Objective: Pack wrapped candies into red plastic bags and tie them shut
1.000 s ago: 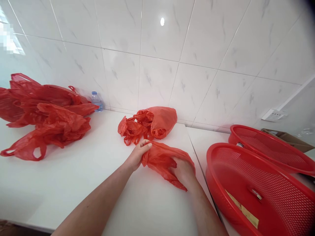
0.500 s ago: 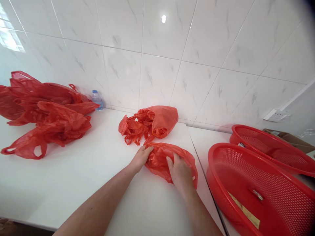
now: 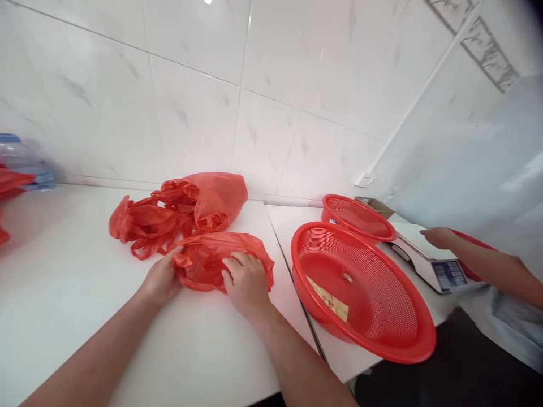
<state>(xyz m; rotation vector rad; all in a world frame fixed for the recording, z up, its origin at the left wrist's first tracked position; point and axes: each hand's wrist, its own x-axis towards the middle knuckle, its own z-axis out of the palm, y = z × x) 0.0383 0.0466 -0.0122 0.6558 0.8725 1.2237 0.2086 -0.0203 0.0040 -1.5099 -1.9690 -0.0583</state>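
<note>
A thin red plastic bag lies on its side on the white table, crumpled between my hands. My left hand is closed on the bag's left end. My right hand rests on the bag's right part, fingers bent over the film and thumb pointing left. Just behind sits a bundle of crumpled red bags, rounded at its right end, with loose handles trailing toward the front; it comes close to the bag in my hands, and I cannot tell if they touch.
Right of the table seam stands a large red plastic basket holding a yellowish paper. Behind it are another red basket and a white scale. A co-worker's hand reaches over the scale. A water bottle stands far left.
My view has swung right, bringing the scale and a co-worker's arm into sight. The pile of bags at left has mostly left the picture. Both hands stay on the bag.
</note>
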